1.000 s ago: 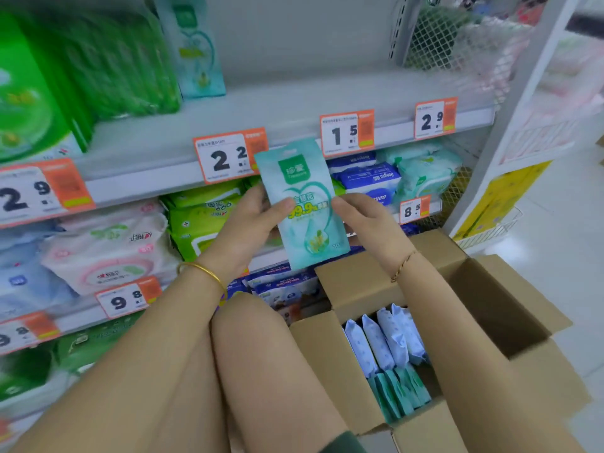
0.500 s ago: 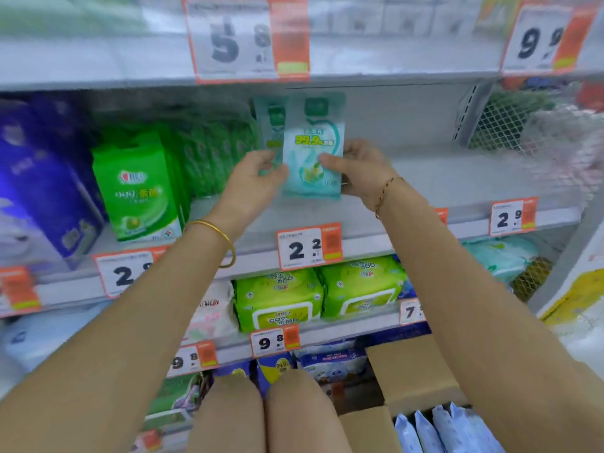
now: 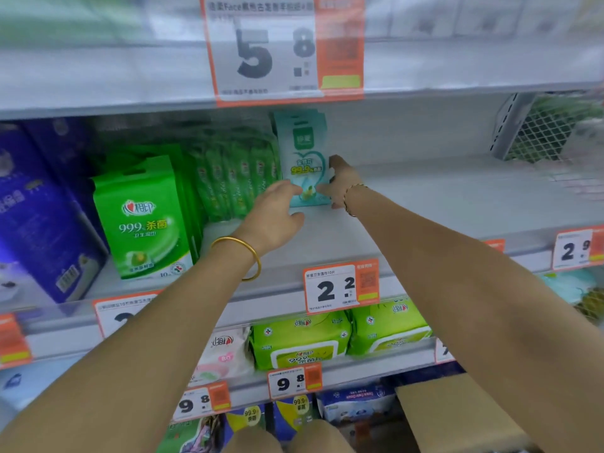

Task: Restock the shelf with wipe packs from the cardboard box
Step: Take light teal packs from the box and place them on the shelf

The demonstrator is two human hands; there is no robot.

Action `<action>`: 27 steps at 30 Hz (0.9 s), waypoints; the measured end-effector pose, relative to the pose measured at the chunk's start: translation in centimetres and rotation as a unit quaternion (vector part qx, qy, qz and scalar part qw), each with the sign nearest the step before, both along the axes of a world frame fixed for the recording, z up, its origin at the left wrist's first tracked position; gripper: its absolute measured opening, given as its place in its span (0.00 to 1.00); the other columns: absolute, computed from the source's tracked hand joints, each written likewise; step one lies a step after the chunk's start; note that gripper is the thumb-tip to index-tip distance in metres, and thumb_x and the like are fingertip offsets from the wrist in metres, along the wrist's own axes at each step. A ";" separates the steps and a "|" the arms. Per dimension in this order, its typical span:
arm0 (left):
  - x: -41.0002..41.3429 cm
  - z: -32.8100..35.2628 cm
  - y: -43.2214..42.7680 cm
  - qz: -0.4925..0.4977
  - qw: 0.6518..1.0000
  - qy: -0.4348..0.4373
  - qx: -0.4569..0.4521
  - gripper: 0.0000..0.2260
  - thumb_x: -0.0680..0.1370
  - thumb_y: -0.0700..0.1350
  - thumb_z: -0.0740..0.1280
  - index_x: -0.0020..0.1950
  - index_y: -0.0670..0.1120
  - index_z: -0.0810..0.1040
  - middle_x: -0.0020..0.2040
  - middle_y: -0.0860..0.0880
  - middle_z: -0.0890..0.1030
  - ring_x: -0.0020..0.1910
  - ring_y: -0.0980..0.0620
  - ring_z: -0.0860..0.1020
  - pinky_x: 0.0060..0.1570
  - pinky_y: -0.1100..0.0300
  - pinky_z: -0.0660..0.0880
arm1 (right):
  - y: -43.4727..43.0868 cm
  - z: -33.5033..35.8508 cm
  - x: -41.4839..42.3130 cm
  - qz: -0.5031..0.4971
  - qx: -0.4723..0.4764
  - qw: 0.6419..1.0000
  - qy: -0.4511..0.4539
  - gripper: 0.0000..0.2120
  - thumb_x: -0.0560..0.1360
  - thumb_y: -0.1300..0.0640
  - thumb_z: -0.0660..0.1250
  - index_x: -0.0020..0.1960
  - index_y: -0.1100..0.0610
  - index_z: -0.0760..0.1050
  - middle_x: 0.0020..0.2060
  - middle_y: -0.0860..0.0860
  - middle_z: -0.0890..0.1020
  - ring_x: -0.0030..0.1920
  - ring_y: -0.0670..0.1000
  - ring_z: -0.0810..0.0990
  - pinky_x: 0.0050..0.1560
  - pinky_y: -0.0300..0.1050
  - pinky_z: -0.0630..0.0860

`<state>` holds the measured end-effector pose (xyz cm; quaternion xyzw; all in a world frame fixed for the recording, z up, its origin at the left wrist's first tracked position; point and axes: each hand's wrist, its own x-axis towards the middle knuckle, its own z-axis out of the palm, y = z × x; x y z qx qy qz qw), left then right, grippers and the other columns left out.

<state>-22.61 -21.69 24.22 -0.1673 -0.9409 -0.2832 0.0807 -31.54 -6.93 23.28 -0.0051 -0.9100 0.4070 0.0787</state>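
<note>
Two bare arms reach onto the grey shelf (image 3: 425,204). Between their fingers stands the pale teal wipe pack (image 3: 305,158), upright: left hand (image 3: 274,214) pinches its lower edge, right hand (image 3: 343,184) grips its right side.

Teal wipe pack (image 3: 305,158) is up out of the space above the cardboard box (image 3: 454,410) and now stands upright at the back of the shelf (image 3: 425,197), bottom edge on the shelf surface, against the teal packs already there, just at 3 o'clock of the green sachet row (image 3: 235,181). Both arms reach further in. Left hand (image 3: 274,214) touches the pack's lower left, right hand (image 3: 341,181) its right edge. Box has dropped to the 5 o'clock corner; its contents are out of view.
</note>
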 end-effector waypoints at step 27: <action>21.6 -20.5 16.9 -0.208 0.935 -0.238 0.162 0.12 0.80 0.40 0.58 0.59 0.52 0.75 0.58 0.51 0.76 0.53 0.52 0.77 0.45 0.68 0.72 | 20.9 -22.4 37.2 -0.242 -0.112 0.941 -0.208 0.10 0.75 0.65 0.63 0.56 0.66 0.74 0.51 0.63 0.80 0.52 0.62 0.80 0.52 0.59 0.78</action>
